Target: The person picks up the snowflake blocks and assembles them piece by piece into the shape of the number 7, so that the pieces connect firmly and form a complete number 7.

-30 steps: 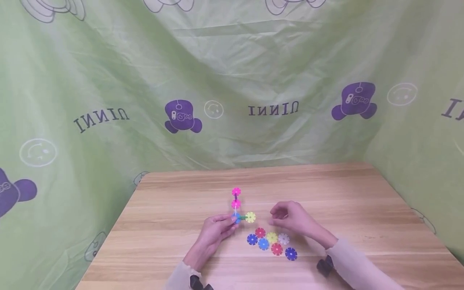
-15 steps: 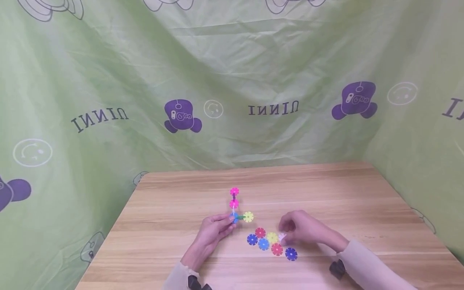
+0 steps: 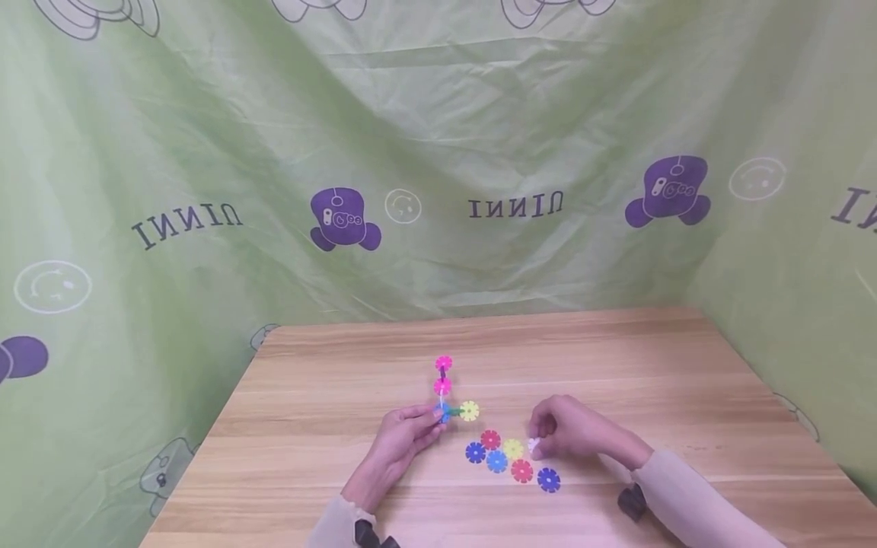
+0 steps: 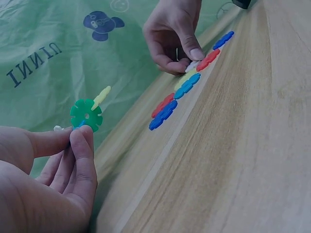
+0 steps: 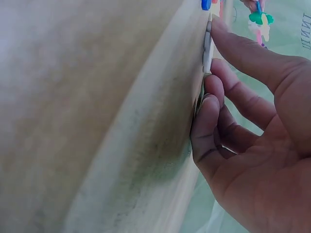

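Right of lower centre, I see the right hand (image 3: 574, 430), curled fingers apparently pinching the white disc (image 3: 534, 445), where a slip could jostle the yellow disc (image 3: 511, 449), while beyond, at lower centre, the left hand (image 3: 406, 441), fingers pinching the joined discs (image 3: 442, 387), could twist them loose.

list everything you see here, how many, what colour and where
Table: 1, wood-toned, under the discs
Curtain: 1, green with purple and white prints, behind and beside the table
Joined piece: 1, pink, purple, white, light blue, green and yellow, held over the table
Loose dark blue discs: 2, dark blue, group's left and right ends
Loose red discs: 2, red, one near each dark blue
Loose light blue disc: 1, light blue, mid-group
Loose yellow disc: 1, yellow, mid-group
Loose white disc: 1, white, right of yellow
Wrist devices: 2, black, at the wrists
Sleeves: 2, pale, on the arms
Left hand: 1, bare, pinching joined piece
Right hand: 1, bare, pinching white disc
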Demonstrator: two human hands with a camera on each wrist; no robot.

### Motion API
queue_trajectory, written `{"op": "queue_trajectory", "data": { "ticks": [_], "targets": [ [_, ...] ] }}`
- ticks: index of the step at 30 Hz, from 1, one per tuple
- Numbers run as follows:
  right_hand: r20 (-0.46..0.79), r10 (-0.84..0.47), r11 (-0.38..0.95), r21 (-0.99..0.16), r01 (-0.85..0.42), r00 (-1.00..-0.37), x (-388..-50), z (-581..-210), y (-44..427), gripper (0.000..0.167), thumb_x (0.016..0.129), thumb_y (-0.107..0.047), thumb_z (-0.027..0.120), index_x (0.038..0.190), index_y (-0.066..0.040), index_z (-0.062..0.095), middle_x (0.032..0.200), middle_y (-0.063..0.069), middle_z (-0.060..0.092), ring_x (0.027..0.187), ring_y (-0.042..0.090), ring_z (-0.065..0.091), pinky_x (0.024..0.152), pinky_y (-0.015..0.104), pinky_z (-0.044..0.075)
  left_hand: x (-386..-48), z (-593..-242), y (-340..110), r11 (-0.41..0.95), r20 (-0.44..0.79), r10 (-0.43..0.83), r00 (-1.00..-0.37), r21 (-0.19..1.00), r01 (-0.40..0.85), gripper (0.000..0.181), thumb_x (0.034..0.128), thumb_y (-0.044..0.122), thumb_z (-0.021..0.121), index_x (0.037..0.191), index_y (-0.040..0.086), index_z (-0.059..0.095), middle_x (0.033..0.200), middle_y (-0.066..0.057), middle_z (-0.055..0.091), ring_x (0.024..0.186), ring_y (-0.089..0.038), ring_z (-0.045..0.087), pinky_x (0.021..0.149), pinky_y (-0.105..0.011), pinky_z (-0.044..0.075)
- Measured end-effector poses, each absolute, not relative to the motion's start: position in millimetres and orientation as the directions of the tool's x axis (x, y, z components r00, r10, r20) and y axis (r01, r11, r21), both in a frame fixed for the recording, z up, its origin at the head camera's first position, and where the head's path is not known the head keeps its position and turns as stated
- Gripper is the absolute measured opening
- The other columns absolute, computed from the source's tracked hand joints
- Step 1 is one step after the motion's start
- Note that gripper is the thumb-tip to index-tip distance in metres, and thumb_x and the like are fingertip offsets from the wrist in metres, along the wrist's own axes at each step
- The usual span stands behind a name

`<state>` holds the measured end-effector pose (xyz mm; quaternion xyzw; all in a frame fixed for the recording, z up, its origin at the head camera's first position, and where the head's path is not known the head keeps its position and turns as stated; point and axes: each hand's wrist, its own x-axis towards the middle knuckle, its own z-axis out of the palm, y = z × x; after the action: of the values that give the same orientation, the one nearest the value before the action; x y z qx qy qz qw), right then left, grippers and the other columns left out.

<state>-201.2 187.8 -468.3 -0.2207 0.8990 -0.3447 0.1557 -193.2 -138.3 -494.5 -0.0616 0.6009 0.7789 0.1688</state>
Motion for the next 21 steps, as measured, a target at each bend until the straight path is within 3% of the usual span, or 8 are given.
{"op": "queue_trajectory", "data": {
  "ticks": [5,13,21],
  "targets": [
    [-0.147,-0.485,0.684,-0.677,-0.270,-0.862,-203,-469,188,0.023,0.076,-0.017,0.092,0.085,-0.017,0.070,0.081,-0.002,0.064,0.078,0.018,0.058,0.066,0.025,0.050,-193,-495,-138,-0.228,-0.300,0.194,-0.934,0.913,-0.340,0.036,0.0975,0.009,0.072,0.129,-0.008,0.065,0.105,-0.007,0.079,0.094,-0.012,0.076,0.090,-0.022,0.063],
    [-0.071,-0.469,0.641,-0.714,-0.284,-0.881,-208,-470,193,0.017,0.080,-0.009,0.087,0.086,-0.017,0.073,0.081,-0.005,0.069,0.076,0.013,0.063,0.067,0.023,0.055,-193,-496,-139,-0.232,-0.293,0.191,-0.937,0.914,-0.333,0.039,0.0980,0.008,0.071,0.133,-0.009,0.062,0.107,-0.008,0.079,0.096,-0.014,0.076,0.093,-0.024,0.063],
    [0.017,-0.381,0.504,-0.834,-0.224,-0.924,-211,-462,176,0.014,0.088,-0.006,0.081,0.102,-0.006,0.081,0.098,0.009,0.080,0.088,0.019,0.076,0.078,0.025,0.065,-194,-495,-138,-0.237,-0.290,0.193,-0.937,0.913,-0.331,0.042,0.0979,0.011,0.072,0.135,-0.008,0.062,0.109,-0.008,0.078,0.099,-0.014,0.076,0.095,-0.024,0.062]
  ]
}}
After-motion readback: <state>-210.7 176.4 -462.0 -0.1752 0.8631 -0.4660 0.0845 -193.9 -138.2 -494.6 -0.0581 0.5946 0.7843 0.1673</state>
